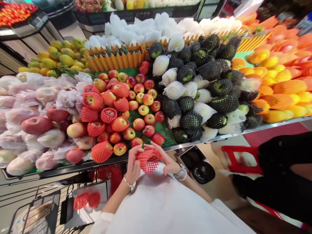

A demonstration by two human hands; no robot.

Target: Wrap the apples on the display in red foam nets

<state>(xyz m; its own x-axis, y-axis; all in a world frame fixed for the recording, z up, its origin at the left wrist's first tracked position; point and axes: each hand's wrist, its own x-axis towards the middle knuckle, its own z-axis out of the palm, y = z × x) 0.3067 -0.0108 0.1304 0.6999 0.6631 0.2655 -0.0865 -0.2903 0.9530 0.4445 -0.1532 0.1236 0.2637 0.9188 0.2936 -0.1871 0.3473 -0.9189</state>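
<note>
At the front edge of the fruit stand, my left hand (134, 164) and my right hand (169, 161) hold a red foam fruit net (149, 160) between them. Its lower mesh is see-through, and whether any fruit sits in its upper part I cannot tell. My left fingers are bent against one side; the right thumb and fingers curve around the other. Just beyond lie loose red-yellow apples (138, 124) on green matting. To their left are several apples in red foam nets (102, 151), stacked among bare ones.
Pale-wrapped fruit (51, 138) fills the left side. Green fruit in black nets (192, 122) is heaped on the right, beside yellow mangoes (278, 115). A wire cart (36, 191) stands below left. A person in black clothing (280, 162) is at right, near a red plastic frame (226, 159).
</note>
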